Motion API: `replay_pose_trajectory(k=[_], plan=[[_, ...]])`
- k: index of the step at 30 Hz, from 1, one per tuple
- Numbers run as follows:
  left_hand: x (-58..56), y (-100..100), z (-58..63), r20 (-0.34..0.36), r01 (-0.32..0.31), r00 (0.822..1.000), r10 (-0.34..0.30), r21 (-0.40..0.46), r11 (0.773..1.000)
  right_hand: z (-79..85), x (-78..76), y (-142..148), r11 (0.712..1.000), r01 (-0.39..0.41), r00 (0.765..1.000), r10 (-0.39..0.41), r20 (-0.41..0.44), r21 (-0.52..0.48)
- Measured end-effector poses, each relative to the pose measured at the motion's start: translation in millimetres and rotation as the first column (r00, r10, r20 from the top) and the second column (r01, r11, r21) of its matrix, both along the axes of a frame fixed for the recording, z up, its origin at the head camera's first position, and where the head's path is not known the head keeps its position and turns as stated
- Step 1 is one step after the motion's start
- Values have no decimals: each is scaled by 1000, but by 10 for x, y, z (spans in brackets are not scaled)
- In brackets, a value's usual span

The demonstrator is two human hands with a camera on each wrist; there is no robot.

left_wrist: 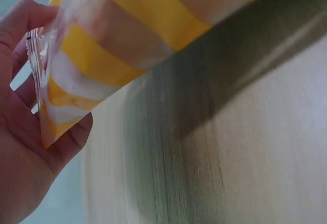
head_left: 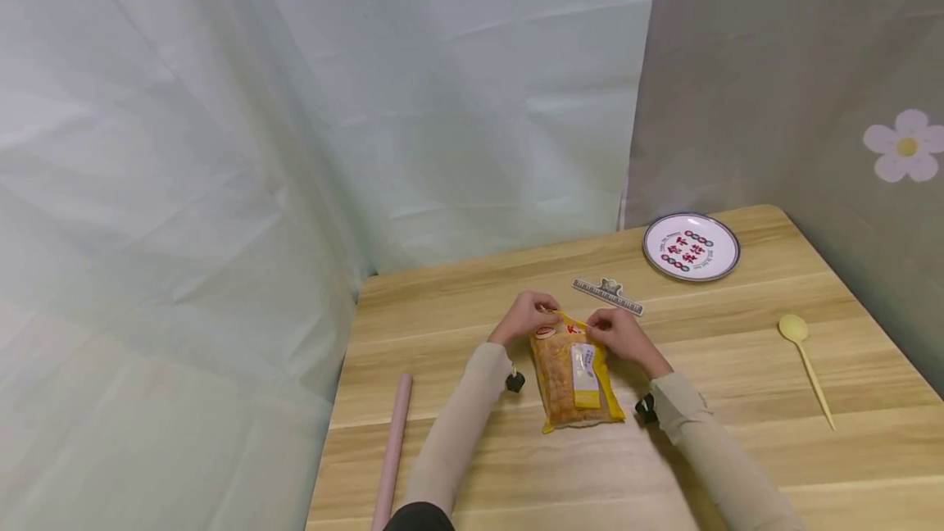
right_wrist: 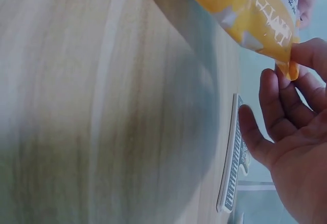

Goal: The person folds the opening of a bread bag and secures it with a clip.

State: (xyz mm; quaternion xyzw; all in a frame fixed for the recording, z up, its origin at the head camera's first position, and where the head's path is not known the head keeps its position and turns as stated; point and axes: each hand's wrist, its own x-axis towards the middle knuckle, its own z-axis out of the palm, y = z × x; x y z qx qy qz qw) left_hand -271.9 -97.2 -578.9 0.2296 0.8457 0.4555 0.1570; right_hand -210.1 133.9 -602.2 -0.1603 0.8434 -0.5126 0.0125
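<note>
A clear and yellow plastic bag of bread [head_left: 558, 383] lies near the middle of the table, its top edge toward the far side. My left hand [head_left: 528, 315] pinches the bag's top left corner; in the left wrist view that hand [left_wrist: 30, 117] holds the crimped end between thumb and fingers. At the top right corner, my right hand [head_left: 621, 334] pinches the yellow film. The right wrist view shows the right hand [right_wrist: 294, 106] with thumb and finger on the bag's corner [right_wrist: 271, 35]. Whether the top is sealed I cannot tell.
Just beyond the bag lies a ruler-like clip with piano-key markings [head_left: 609, 295]. A white plate with red lettering [head_left: 692, 247] sits at the back right, and a yellow spoon [head_left: 805, 363] at the right. A pink rod [head_left: 394, 449] lies at the left edge.
</note>
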Motion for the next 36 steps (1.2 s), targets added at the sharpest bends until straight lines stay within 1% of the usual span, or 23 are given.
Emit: replay_pose_trajectory(k=[4,8,10,14,15,18,24,27,29,32,36], plan=[[-5,4,9,23,-18,1000,17,36,999,-17,-8,-3,1000,7,1000,-7,6,-7],[-10,20,7,39,-28,999,27,45,999,-29,-16,-3,1000,16,1000,-16,5,-3],[-10,27,18,36,-33,999,31,48,998,-22,-30,4,1000,13,1000,-13,7,0],[-2,23,41,21,-35,999,34,53,998,16,-86,38,1000,-18,1000,18,23,-7],[-2,21,38,15,-34,999,33,52,998,25,-111,51,1000,-23,999,23,31,-19],[1,12,20,11,-27,1000,26,54,998,60,-197,106,999,-22,1000,23,21,-35],[26,-6,20,33,-24,999,22,61,998,154,-391,219,1000,-11,998,10,-65,-18],[38,-16,34,38,-29,999,27,55,998,195,-499,262,1000,-13,997,13,-70,-10],[44,-20,42,39,-36,999,34,51,998,208,-577,295,1000,-10,998,11,-67,18],[51,-22,57,40,-40,998,38,53,998,224,-676,343,996,0,998,5,-59,93],[58,-14,64,45,-41,998,38,63,997,234,-768,416,972,25,998,-12,-58,233]])
